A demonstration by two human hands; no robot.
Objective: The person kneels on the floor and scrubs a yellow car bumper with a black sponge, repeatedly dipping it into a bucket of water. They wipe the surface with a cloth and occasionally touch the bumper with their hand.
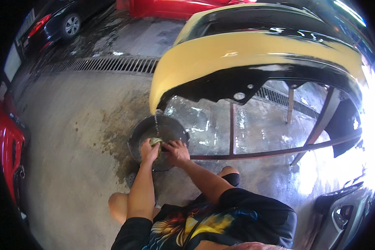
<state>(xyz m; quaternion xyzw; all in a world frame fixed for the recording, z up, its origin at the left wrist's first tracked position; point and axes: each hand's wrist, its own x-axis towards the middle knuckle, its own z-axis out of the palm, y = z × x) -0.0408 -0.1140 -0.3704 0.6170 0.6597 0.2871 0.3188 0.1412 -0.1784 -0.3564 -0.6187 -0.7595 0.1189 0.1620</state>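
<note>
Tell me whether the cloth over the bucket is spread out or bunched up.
Bunched up. The small yellow-green cloth shows as a wad squeezed between the left hand and right hand, over the round black bucket.

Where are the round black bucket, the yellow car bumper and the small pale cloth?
round black bucket (138,132): head view, bare left rim.
yellow car bumper (246,52): head view, painted middle.
small pale cloth (155,141): head view, part visible between both hands.
</note>
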